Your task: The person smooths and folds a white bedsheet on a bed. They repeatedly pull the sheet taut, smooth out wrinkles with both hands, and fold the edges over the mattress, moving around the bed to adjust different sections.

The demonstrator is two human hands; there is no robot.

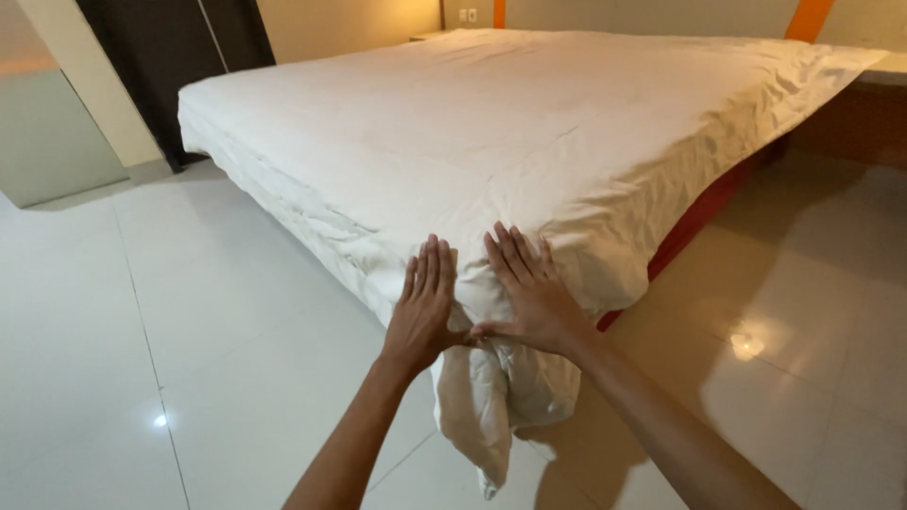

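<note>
Both the left hand (422,304) and right hand (529,295) lie flat and open, gripping nothing, on the bed's corner, where the soft, light white sheet (529,123) would probably bunch easily if pinched at its hanging fold (477,416).

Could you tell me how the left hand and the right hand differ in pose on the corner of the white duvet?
The left hand points straight up the corner with fingers close together; the right hand angles up and leftward with fingers slightly spread. The left hand sits on the corner's left face, the right hand on its right face. Both lie flat, palms down, on the white duvet, thumbs nearly meeting above the hanging corner.
</note>
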